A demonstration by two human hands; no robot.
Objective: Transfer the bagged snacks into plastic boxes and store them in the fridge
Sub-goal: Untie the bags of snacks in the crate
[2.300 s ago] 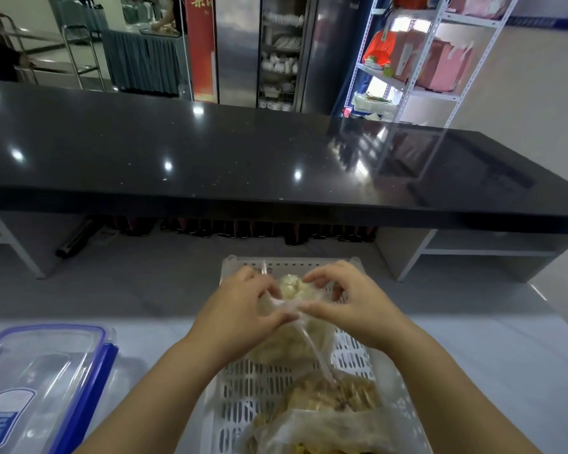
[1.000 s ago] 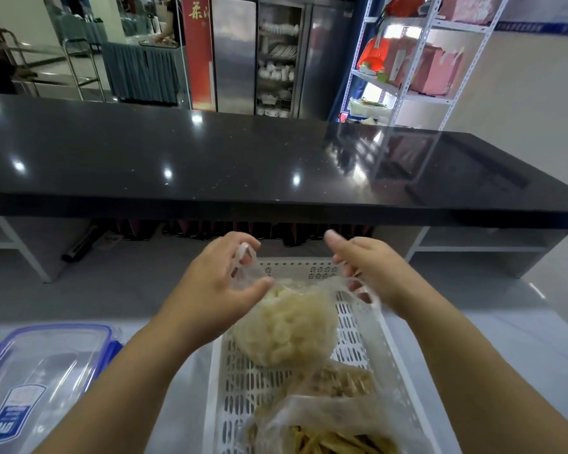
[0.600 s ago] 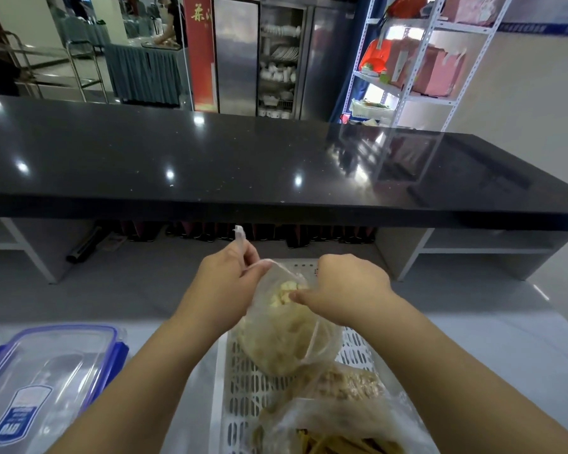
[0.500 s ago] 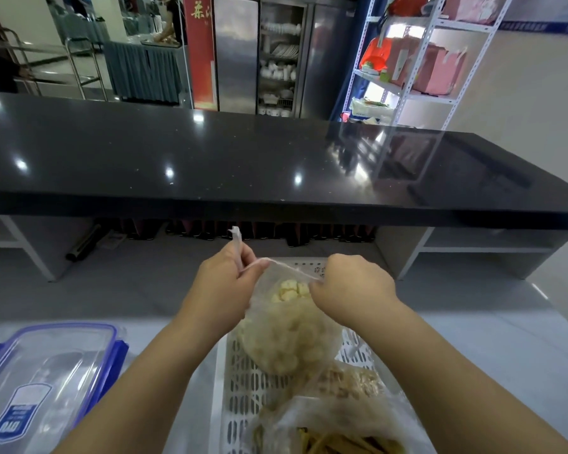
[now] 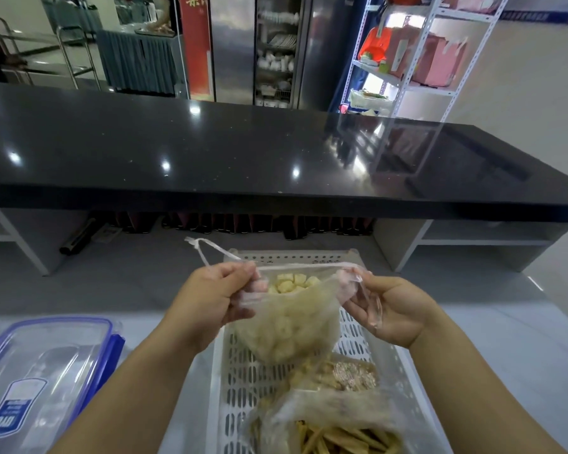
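Note:
A clear plastic bag of pale puffed snacks (image 5: 289, 326) hangs above a white perforated basket (image 5: 225, 388). My left hand (image 5: 210, 299) pinches the bag's left rim, with a knotted handle sticking up beside it. My right hand (image 5: 391, 309) grips the right rim and handle, and the mouth is stretched wide between them. Two more snack bags lie in the basket: a brown crumbly one (image 5: 345, 376) and a bag of yellow sticks (image 5: 335, 434). A clear plastic box with a blue-clipped lid (image 5: 43, 375) sits at the lower left.
The basket and box rest on a pale grey worktop (image 5: 505, 339). A long black counter (image 5: 243, 158) runs across behind it. Beyond stand a steel fridge (image 5: 230, 47) and a white rack with pink boxes (image 5: 417, 54).
The knot at the bag's top has come undone. My hands have moved apart and pulled the bag's mouth open, and the snacks now show inside.

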